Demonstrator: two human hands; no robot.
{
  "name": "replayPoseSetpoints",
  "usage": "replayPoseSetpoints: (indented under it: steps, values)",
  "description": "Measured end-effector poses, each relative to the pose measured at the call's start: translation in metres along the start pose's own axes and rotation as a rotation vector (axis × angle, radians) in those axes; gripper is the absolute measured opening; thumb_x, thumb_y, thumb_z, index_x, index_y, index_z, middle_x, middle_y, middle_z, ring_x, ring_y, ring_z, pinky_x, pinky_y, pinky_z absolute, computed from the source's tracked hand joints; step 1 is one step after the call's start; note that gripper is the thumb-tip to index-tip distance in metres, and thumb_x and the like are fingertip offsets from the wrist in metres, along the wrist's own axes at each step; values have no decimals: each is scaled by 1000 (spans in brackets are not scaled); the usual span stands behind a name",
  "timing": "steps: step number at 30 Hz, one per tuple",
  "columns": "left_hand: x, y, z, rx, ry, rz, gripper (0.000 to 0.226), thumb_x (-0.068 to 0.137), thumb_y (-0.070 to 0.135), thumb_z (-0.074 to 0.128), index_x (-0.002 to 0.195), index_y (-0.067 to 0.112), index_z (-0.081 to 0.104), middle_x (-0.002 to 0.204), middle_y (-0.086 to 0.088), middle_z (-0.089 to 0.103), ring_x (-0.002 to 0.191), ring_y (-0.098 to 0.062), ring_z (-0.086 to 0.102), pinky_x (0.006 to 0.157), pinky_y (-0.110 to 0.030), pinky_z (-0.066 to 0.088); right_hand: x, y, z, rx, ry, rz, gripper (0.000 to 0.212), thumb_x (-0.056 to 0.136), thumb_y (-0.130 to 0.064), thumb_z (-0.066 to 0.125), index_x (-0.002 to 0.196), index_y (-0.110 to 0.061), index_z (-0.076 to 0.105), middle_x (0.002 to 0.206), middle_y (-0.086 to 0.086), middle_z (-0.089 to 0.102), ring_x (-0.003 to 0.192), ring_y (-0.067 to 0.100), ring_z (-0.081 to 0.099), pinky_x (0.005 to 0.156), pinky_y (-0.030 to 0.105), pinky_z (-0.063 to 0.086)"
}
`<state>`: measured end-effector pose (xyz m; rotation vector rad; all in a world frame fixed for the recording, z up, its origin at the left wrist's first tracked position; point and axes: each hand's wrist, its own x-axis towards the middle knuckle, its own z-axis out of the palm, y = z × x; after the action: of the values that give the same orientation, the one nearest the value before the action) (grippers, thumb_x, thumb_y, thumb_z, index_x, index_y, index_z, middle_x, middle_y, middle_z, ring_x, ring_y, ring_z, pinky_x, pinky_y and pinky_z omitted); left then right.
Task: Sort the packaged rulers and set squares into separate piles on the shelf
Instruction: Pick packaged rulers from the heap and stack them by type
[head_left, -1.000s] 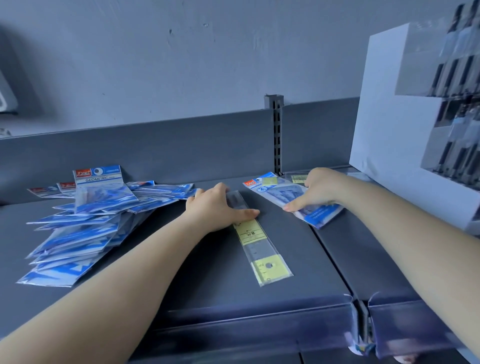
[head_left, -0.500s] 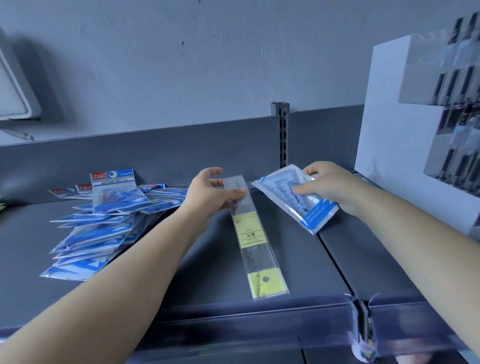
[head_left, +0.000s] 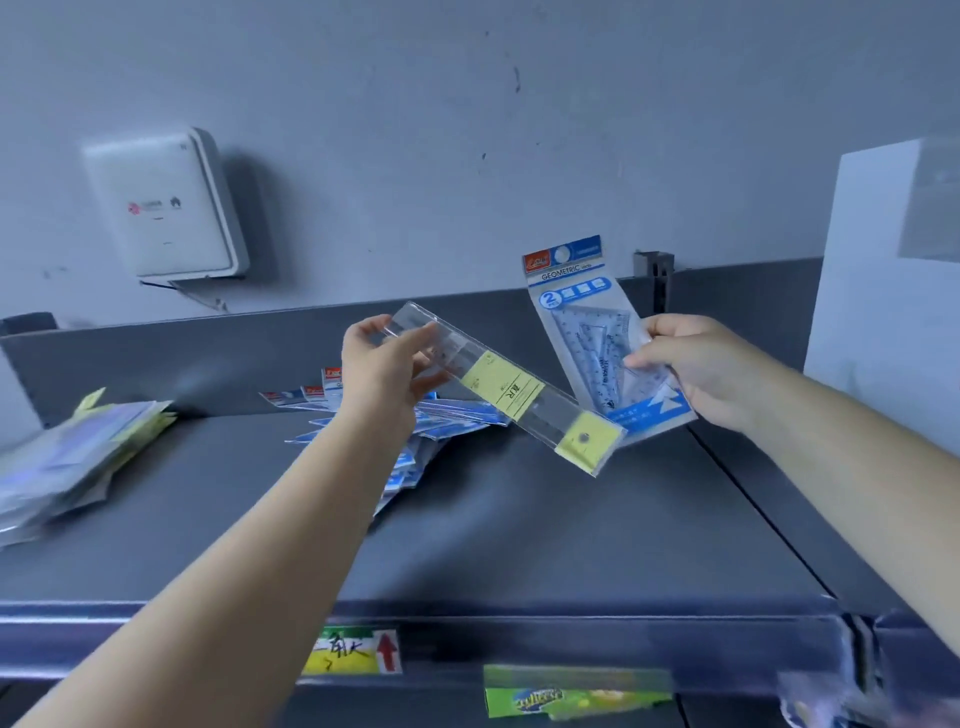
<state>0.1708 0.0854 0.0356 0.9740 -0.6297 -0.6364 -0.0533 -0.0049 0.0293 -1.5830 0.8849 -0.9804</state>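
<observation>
A grey wall (head_left: 467, 104) runs behind the dark grey shelf (head_left: 545, 530) I am looking down on, with a white box (head_left: 166, 208) mounted on it to the left. My left hand (head_left: 387, 371) is lifted above the shelf, its fingers (head_left: 423, 338) and thumb curled round the clear end of a packaged ruler (head_left: 498, 384), a long transparent sleeve with yellow labels that slants down to the right in the air. My right hand (head_left: 691, 366) pinches a packaged set square (head_left: 597, 338), thumb across the front and fingers behind, its blue and white header card upward; the ruler's lower end overlaps that pack's bottom corner from my view. Beneath my left hand a pile of blue set-square packs (head_left: 415, 431) lies fanned out toward the back of the shelf. Well apart from it, at the far left, a blurred stack of ruler packs (head_left: 72, 467) with yellow labels rests on the shelf. Coloured price labels (head_left: 353, 652) sit along the front rail. A white display stand (head_left: 883, 270) rises at the right edge.
</observation>
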Motion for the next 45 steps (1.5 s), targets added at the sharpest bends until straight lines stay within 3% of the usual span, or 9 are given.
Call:
replayPoseSetpoints:
  steps: [8, 12, 16, 20, 25, 34, 37, 41, 45]
  values:
    - [37, 57, -88, -65, 168, 111, 37, 84, -7, 60, 104, 13, 36, 86, -11, 54, 64, -17, 55, 47, -27, 56, 20, -29, 95, 58, -76, -38, 18, 84, 7, 58, 85, -11, 61, 83, 7, 68, 64, 13, 66, 52, 21, 56]
    - [52, 77, -131, -82, 269, 158, 36, 84, -6, 60, 83, 17, 32, 81, -8, 51, 56, -14, 53, 44, -25, 55, 41, -39, 140, 63, -30, -36, 27, 82, 3, 63, 107, -6, 60, 105, 13, 66, 78, 19, 64, 72, 30, 56]
    - [65, 89, -177, -27, 339, 212, 40, 82, -4, 64, 104, 13, 36, 99, -12, 50, 60, -15, 56, 47, -24, 54, 54, -41, 185, -439, 24, -54, 61, 80, -15, 71, 134, -10, 44, 133, 8, 49, 116, 24, 51, 99, 39, 45]
    - [73, 106, -223, -7, 328, 235, 31, 82, -4, 66, 98, 17, 50, 96, -11, 53, 67, -19, 63, 47, -21, 53, 53, -52, 247, -550, -57, -258, 38, 79, -13, 71, 115, -11, 58, 110, 4, 60, 99, 19, 57, 84, 29, 43]
    - [84, 135, -288, -80, 383, 198, 32, 83, -8, 63, 70, 13, 43, 58, 0, 56, 51, -18, 67, 53, -25, 57, 52, -63, 335, -596, -201, -357, 21, 78, -13, 70, 97, -17, 63, 96, -2, 62, 85, 14, 57, 77, 24, 42]
    - [117, 148, -382, -261, 606, 155, 29, 84, -10, 59, 74, 9, 41, 77, -11, 56, 68, -21, 63, 74, -33, 58, 58, -64, 444, -599, -316, -333, 19, 81, -15, 68, 99, -16, 64, 98, -3, 60, 85, 14, 55, 57, 18, 38]
    - [122, 135, -392, -31, 554, 113, 30, 78, -13, 61, 81, 11, 43, 88, -11, 56, 71, -19, 58, 78, -29, 55, 60, -61, 461, -638, -327, -330, 21, 81, -16, 67, 102, -17, 63, 100, -4, 59, 88, 14, 55, 59, 19, 38]
    - [121, 131, -405, 601, 461, 142, 55, 75, -3, 69, 122, 10, 44, 110, -2, 49, 84, -14, 52, 69, -23, 39, 61, -57, 471, -717, -304, -366, 26, 81, -15, 66, 107, -14, 61, 98, -3, 58, 89, 15, 54, 62, 20, 40]
    - [119, 131, -404, 854, 345, 196, 45, 79, 5, 66, 120, 12, 50, 112, -1, 53, 92, -16, 51, 73, -27, 41, 60, -53, 465, -825, -275, -428, 25, 84, -16, 62, 108, -14, 60, 97, -5, 56, 89, 14, 51, 70, 24, 40]
